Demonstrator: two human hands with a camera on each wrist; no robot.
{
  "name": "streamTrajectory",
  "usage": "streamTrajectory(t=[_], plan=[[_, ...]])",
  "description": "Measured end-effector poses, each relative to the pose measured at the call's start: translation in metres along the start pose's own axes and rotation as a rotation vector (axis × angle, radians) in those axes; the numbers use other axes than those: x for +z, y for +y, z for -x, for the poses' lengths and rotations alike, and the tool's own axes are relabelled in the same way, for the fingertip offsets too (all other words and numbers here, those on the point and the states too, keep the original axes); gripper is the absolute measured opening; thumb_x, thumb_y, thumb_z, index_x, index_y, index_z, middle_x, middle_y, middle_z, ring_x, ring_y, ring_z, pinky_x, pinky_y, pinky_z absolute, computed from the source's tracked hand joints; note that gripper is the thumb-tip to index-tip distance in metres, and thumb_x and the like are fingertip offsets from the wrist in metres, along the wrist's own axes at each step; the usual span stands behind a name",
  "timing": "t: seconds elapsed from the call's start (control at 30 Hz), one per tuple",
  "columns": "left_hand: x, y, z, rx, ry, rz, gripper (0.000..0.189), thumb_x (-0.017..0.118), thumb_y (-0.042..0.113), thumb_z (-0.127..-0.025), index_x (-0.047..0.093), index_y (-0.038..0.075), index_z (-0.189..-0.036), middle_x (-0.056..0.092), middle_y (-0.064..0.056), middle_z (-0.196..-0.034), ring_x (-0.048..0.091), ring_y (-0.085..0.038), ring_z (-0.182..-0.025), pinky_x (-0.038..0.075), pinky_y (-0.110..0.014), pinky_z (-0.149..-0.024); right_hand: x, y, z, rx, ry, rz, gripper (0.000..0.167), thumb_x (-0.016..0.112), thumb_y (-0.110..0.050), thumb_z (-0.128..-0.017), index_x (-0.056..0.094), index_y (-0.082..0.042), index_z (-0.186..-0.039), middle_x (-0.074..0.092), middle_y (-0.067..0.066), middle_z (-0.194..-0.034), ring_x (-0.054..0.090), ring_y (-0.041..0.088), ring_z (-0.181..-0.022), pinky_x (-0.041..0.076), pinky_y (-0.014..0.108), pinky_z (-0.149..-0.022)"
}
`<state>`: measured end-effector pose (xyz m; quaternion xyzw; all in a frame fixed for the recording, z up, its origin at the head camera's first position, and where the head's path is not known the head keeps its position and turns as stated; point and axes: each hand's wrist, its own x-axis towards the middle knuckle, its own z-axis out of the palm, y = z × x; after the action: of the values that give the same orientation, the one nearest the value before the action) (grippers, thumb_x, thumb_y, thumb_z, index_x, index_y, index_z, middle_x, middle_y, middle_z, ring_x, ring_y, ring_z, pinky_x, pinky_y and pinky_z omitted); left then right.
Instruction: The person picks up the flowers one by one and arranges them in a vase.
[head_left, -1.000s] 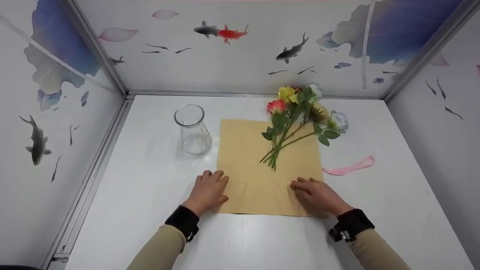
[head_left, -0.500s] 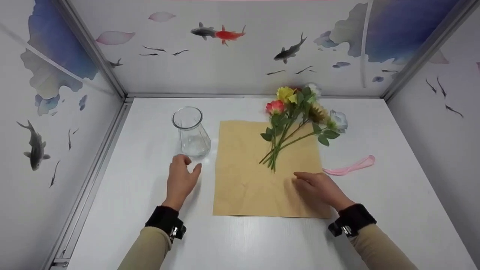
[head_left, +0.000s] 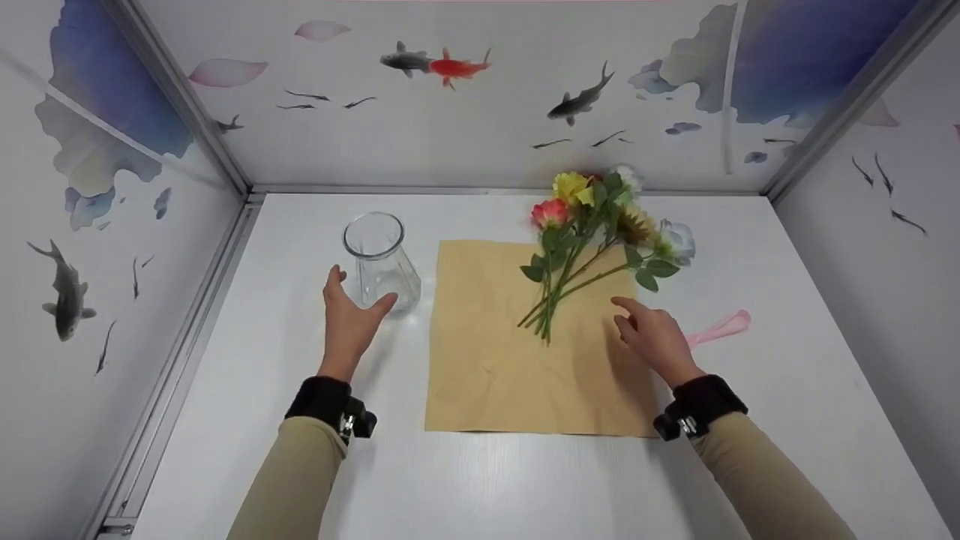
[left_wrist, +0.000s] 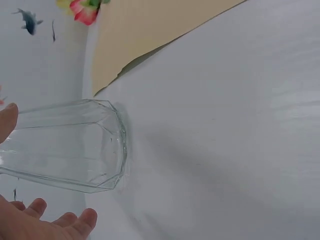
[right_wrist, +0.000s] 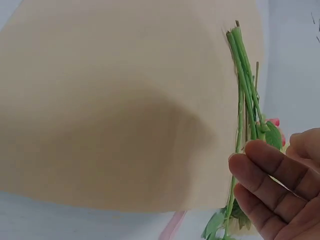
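Observation:
A clear glass vase (head_left: 386, 274) with a faceted body stands upright on the left of the table. My left hand (head_left: 349, 326) is spread at its near side, thumb and fingers to either side of the glass; in the left wrist view the vase (left_wrist: 70, 145) shows between them, with a gap at the fingers. My right hand (head_left: 652, 337) hovers over the right side of a brown paper sheet (head_left: 487, 360), fingers loosely extended, holding nothing. Several artificial flowers (head_left: 592, 217) lie on the sheet's far right part, their green stems (right_wrist: 242, 75) near my right fingers (right_wrist: 265, 165).
A pink ribbon (head_left: 721, 328) lies right of the paper, partly hidden behind my right hand. White panels (head_left: 465, 127) printed with fish enclose the table (head_left: 480, 480) at the back and sides.
My left hand has left the paper's left edge, moved left and forward, and spread around the near side of the vase. The right hand has lifted and moved forward toward the flowers.

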<state>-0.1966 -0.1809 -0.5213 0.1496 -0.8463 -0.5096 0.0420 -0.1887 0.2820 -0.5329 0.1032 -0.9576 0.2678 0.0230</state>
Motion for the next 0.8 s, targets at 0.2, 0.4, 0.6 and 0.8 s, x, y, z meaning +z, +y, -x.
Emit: streamTrajectory(t=[0.2, 0.4, 0.6, 0.8], plan=[[0.008, 0.006, -0.012, 0.040, 0.009, 0.030, 0.110, 0.082, 0.034, -0.086, 0.009, 0.006, -0.163, 0.022, -0.019, -0.164, 0.020, -0.034, -0.154, 0.021, -0.047, -0.124, -0.006, 0.014, -0.016, 0.028, -0.024, 0.016, 0.043, 0.057, -0.008, -0.101, 0.054, 0.004, -0.142, 0.064, 0.015, -0.080, 0.055, 0.024, -0.066, 0.043, 0.040, -0.064], [0.017, 0.009, -0.021, 0.052, 0.005, 0.069, 0.108, 0.084, 0.028, -0.084, 0.013, 0.005, -0.162, 0.020, -0.019, -0.165, 0.021, -0.033, -0.154, 0.020, -0.044, -0.124, -0.006, 0.024, -0.030, 0.074, -0.104, 0.010, 0.051, 0.054, -0.006, -0.103, 0.042, 0.007, -0.150, 0.065, 0.030, -0.110, 0.064, 0.042, -0.096, 0.050, 0.055, -0.082], [0.019, 0.012, -0.032, 0.046, 0.012, 0.050, 0.110, 0.083, 0.027, -0.086, 0.008, 0.006, -0.163, 0.016, -0.019, -0.166, 0.021, -0.034, -0.154, 0.022, -0.044, -0.124, 0.002, 0.025, -0.038, 0.086, -0.195, 0.050, 0.052, 0.046, -0.012, -0.107, 0.034, 0.008, -0.154, 0.061, 0.036, -0.123, 0.060, 0.049, -0.114, 0.047, 0.061, -0.096], [0.021, 0.013, -0.037, 0.077, 0.033, -0.018, 0.101, 0.080, 0.030, -0.089, 0.015, 0.005, -0.162, 0.028, -0.021, -0.162, 0.032, -0.036, -0.149, 0.027, -0.046, -0.122, 0.009, 0.026, -0.042, 0.057, -0.204, 0.096, 0.051, 0.046, -0.012, -0.107, 0.035, 0.010, -0.152, 0.064, 0.034, -0.115, 0.063, 0.047, -0.107, 0.048, 0.060, -0.095]])
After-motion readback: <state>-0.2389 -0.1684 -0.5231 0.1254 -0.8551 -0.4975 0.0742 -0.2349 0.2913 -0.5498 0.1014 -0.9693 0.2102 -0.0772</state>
